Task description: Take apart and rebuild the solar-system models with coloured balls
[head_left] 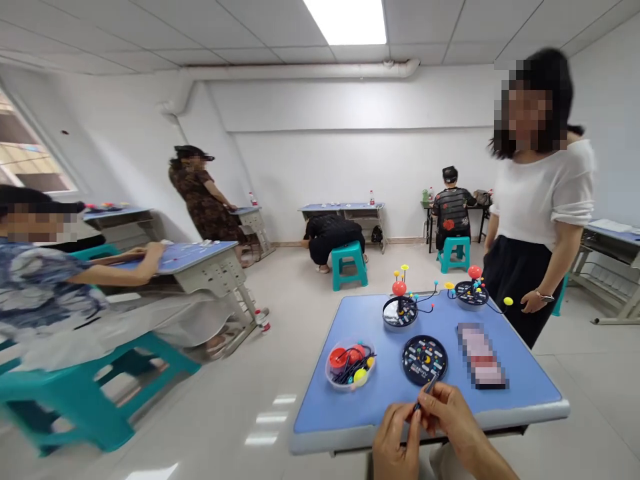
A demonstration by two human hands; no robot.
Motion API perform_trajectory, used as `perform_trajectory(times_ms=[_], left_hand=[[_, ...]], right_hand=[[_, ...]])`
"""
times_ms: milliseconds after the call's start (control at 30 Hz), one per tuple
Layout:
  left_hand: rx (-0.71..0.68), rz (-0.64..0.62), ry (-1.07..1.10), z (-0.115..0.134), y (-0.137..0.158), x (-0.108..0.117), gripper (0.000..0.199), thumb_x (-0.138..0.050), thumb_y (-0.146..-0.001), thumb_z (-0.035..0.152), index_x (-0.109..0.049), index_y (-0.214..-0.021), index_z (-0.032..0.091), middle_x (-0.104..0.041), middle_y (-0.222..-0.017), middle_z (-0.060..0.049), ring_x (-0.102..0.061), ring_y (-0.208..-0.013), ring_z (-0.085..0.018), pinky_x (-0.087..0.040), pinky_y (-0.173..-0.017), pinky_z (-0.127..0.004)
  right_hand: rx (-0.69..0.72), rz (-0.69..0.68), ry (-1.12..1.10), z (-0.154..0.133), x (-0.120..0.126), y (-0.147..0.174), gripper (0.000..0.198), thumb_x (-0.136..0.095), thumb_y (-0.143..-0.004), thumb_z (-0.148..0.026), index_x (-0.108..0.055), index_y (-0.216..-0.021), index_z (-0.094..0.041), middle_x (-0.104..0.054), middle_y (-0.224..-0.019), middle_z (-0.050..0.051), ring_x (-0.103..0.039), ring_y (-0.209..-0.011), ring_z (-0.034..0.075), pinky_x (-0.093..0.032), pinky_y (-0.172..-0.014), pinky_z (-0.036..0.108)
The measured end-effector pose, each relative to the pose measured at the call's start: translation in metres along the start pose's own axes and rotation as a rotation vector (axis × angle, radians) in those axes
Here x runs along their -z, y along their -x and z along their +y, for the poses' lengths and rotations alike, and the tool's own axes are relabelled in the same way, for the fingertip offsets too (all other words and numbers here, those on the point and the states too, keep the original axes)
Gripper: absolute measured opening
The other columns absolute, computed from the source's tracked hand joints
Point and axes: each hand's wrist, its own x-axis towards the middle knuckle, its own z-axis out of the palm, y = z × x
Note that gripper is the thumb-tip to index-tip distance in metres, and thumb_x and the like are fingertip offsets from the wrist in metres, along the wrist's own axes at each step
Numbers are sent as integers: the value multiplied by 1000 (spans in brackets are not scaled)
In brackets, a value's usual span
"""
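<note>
Above the near edge of the blue desk, my left hand pinches a small dark piece between thumb and fingers. My right hand meets it there, its fingers closed on a slim grey-black strip that points up and away. The fingers hide much of both pieces, and I cannot tell whether they are joined. Just beyond lies a round black disc printed with planets. To the left, a clear tub holds red, yellow and blue balls and black rods.
Toward the back of the desk stand two planet models with thin arms reaching sideways. A pixelated phone-like slab lies at the right. One person stands by the right corner; others work at desks around the room.
</note>
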Motion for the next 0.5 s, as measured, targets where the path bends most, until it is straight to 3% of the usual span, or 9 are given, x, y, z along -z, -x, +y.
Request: perform_trajectory(times_ms=[100,233,333,500], left_hand=[[85,71,12,-12,3,-5,27,-52,-91,41,-70,-86,21,-71,-75,-3,-68,-69,-18,-57,-67,-31],[178,14,-11,-5,-1,-2,30,-55,-89,45,-71,-88,20,-72,-77,-5,-69,-71,-20,-57,-69,-32],[229,2,-13,5,-8,2,33,-55,-88,46,-71,-93,18,-72,-80,-6,-68,-71,-20,-58,-70,-33],[301,23,6,5,-12,5,37,-56,-85,51,-72,-93,18,-74,-84,-8,-69,-72,-20,-58,-69,-34]], right_hand=[[123,64,158,-14,1,-16,48,-77,-58,-61,-58,-61,-17,-56,-48,-2,-46,-41,10,-34,-42,23],[352,395,232,-53,19,-47,42,-75,-59,-57,-63,-66,-17,-58,-50,-2,-48,-44,12,-37,-43,25],[302,448,233,-66,39,-68,40,-77,-54,-53,-61,-60,-17,-60,-51,0,-51,-47,13,-39,-45,26],[249,406,238,-59,49,-76,38,-76,-55,-51,-61,-61,-16,-61,-54,1,-53,-50,14,-40,-45,25]])
